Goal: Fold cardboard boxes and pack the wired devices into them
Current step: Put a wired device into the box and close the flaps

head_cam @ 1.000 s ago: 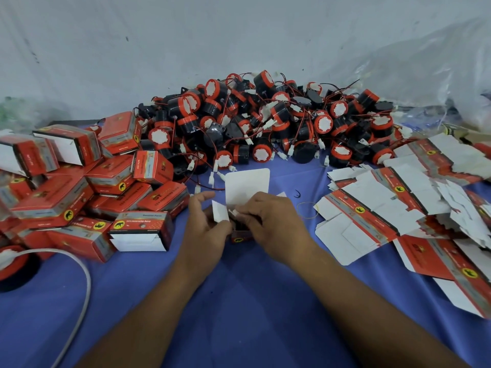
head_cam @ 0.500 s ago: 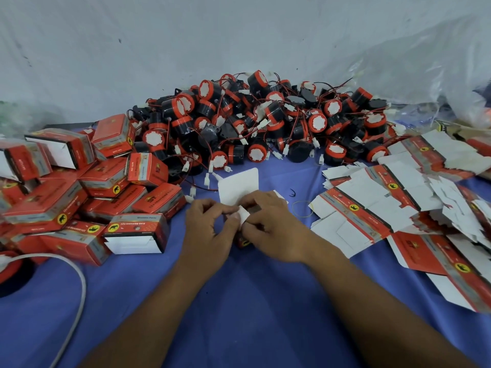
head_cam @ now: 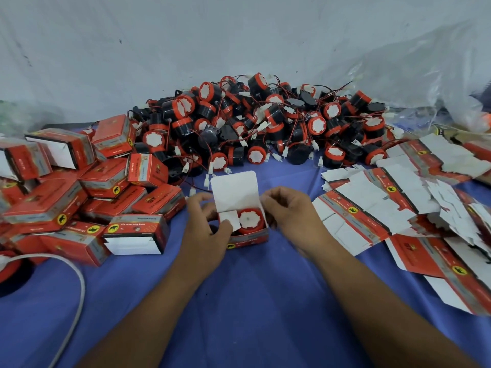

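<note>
A small red cardboard box [head_cam: 248, 239] stands open on the blue cloth in front of me, its white lid flap [head_cam: 235, 191] raised toward the back. Inside it sits a red and black wired device [head_cam: 251, 221], white face up. My left hand [head_cam: 206, 229] holds the box's left side, the thumb pressing a small white side flap [head_cam: 229, 220] inward. My right hand [head_cam: 291, 211] has its fingers curled at the box's right edge; the grip itself is hidden. A big heap of loose wired devices [head_cam: 265, 128] lies behind.
Folded red boxes [head_cam: 106, 187] are piled at the left. Flat unfolded box blanks [head_cam: 385, 208] spread over the right side. A white cable [head_cam: 77, 282] curves at the lower left. A clear plastic bag [head_cam: 425, 75] lies at the back right.
My hands have parted from over the box, so the device inside now shows. The lid flap stands raised, and my left thumb has pushed the side flap in.
</note>
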